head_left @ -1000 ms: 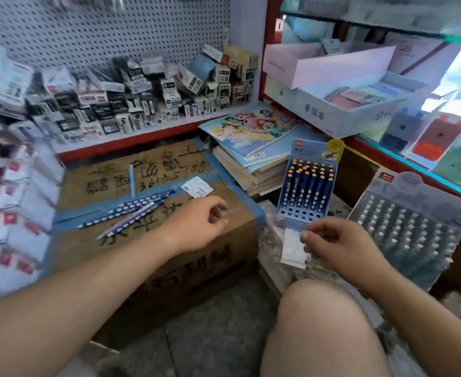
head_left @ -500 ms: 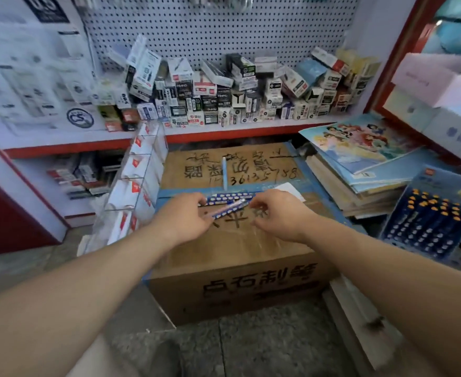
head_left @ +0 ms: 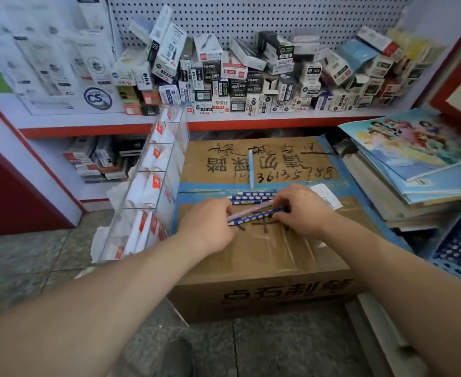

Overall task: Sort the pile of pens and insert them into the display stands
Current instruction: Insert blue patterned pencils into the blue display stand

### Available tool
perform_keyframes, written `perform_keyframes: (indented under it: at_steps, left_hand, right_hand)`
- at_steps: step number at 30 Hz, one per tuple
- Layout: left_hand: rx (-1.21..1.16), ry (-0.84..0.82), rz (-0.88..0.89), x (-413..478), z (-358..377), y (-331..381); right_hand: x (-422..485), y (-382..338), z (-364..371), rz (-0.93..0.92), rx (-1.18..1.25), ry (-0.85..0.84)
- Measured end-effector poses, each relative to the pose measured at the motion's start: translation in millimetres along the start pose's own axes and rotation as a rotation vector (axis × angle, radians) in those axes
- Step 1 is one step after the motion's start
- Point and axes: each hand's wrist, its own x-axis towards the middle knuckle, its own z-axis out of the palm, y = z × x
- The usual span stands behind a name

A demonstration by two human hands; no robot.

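A small pile of blue pens with white dots [head_left: 251, 196] lies on top of a brown cardboard box [head_left: 264, 257]. My left hand [head_left: 207, 227] and my right hand [head_left: 302, 208] meet over the pile, each pinching one end of a blue dotted pen [head_left: 256, 216] and a pale pink pen [head_left: 248, 210] lifted slightly off the box. A single light blue pen [head_left: 251, 170] lies apart, farther back on the box. The blue display stand [head_left: 460, 246] with rows of pens shows at the right edge.
A clear acrylic rack [head_left: 153, 186] with white packets leans against the box's left side. Stacked notebooks [head_left: 414, 170] lie to the right. A red-edged shelf [head_left: 251, 123] behind carries several small pen boxes under a pegboard. Grey tiled floor [head_left: 33, 268] spreads to the left.
My view swung left from the display stand to the box. My right hand left the stand and joined my left hand at the pile. Both now pinch pens raised off the box.
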Motion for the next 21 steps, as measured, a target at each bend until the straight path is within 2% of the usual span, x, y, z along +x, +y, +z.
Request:
perform_keyframes:
  at_steps: [4, 8, 13, 17, 21]
  left_hand:
    - [-0.007, 0.032, 0.019, -1.1, -2.1, 0.7]
    - [-0.033, 0.097, 0.113, -2.9, -8.7, 8.8]
    - [-0.034, 0.002, 0.228, -7.6, -11.7, 20.8]
    - [-0.090, -0.069, 0.148, -5.8, -7.9, 19.4]
    - [-0.426, -0.077, -0.043, 2.7, -4.7, 11.0]
  right_hand:
    - [0.2, 2.0, -11.2, -0.013, -0.025, -0.126]
    - [-10.0, -4.2, -24.4, -0.042, 0.080, -0.180]
    - [-27.3, -18.8, -33.3, -0.076, 0.278, -0.181]
    - [-25.1, -11.1, -33.0, -0.004, 0.420, -0.040]
    - [-8.1, 16.5, -20.4, 0.158, 0.420, 0.146]
